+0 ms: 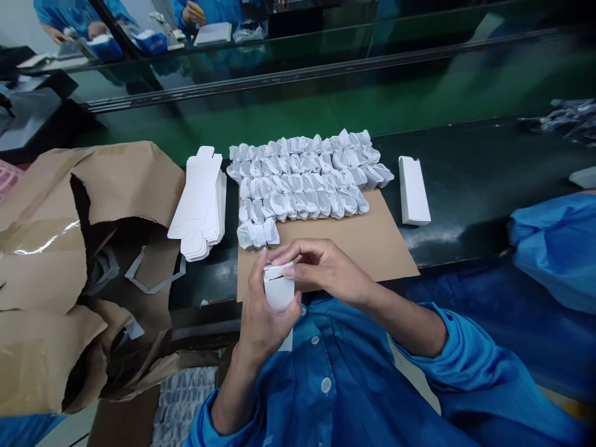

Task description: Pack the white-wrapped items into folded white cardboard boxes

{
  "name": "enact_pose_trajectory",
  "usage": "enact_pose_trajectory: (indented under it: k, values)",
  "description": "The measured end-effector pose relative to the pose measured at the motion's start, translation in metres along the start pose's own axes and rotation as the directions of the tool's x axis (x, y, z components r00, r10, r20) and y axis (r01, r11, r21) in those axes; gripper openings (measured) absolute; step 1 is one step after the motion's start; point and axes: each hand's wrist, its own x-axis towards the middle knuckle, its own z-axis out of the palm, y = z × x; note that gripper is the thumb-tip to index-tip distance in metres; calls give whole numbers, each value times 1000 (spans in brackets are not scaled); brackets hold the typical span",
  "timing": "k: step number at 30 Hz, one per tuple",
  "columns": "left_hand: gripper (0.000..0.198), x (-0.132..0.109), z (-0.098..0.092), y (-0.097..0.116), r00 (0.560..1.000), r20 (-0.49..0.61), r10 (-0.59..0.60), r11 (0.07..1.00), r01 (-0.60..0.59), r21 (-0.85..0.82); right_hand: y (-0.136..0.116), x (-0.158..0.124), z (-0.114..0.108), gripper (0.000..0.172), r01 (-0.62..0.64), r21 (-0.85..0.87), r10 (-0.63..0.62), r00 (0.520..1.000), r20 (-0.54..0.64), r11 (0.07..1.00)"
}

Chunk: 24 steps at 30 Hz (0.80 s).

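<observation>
My left hand [261,313] is wrapped round a small white carton [279,292], held upright close to my chest. My right hand [321,267] pinches the carton's top flap with its fingertips. Just beyond the hands lies a brown cardboard sheet [367,242] carrying several rows of small white wrapped packets [302,180]. A stack of flat unfolded white cartons [200,205] lies left of the sheet. One finished white carton [413,189] lies on its side to the right of the sheet.
Torn brown wrapping paper [69,248] is heaped at the left. A green conveyor belt [326,105] runs behind the dark worktop [488,180]. Other people in blue sleeves [205,12] work at the far side. A blue-clad arm [554,248] sits at the right.
</observation>
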Motion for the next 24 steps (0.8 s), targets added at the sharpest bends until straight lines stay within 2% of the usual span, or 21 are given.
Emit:
enact_pose_trajectory:
  k: [4,7,11,13,15,17,19,22,24]
  values:
    - [85,-5,-1,2,998,46,-39,998,42,-54,0,-10,3,13,101,-141,-107,994,-33,985]
    - [79,-6,-3,3,997,58,-44,996,49,-79,5,-14,6,16,139,-144,-147,988,-42,980]
    - [77,-7,-7,1,997,76,-19,998,23,-61,16,-18,14,25,109,-70,-115,989,-90,992]
    - [77,-9,-8,-1,996,86,-15,998,19,-56,23,-19,18,20,190,-117,-206,969,-138,975]
    - [76,-13,-8,-3,995,98,-36,997,42,-57,28,-20,21,13,328,-282,-378,914,-145,902]
    - [74,-16,-8,-5,992,111,-66,996,72,-51,33,-20,23,12,415,-439,-498,863,-87,797]
    - [70,-19,-9,-6,991,112,-74,996,79,-42,38,-21,24,17,444,-514,-521,853,-9,734]
    - [71,-24,-10,-9,993,95,-65,996,70,-49,44,-21,29,28,432,-576,-494,868,56,694]
    - [72,-28,-10,-12,992,93,-89,992,96,-78,46,-22,34,27,411,-654,-471,877,94,635]
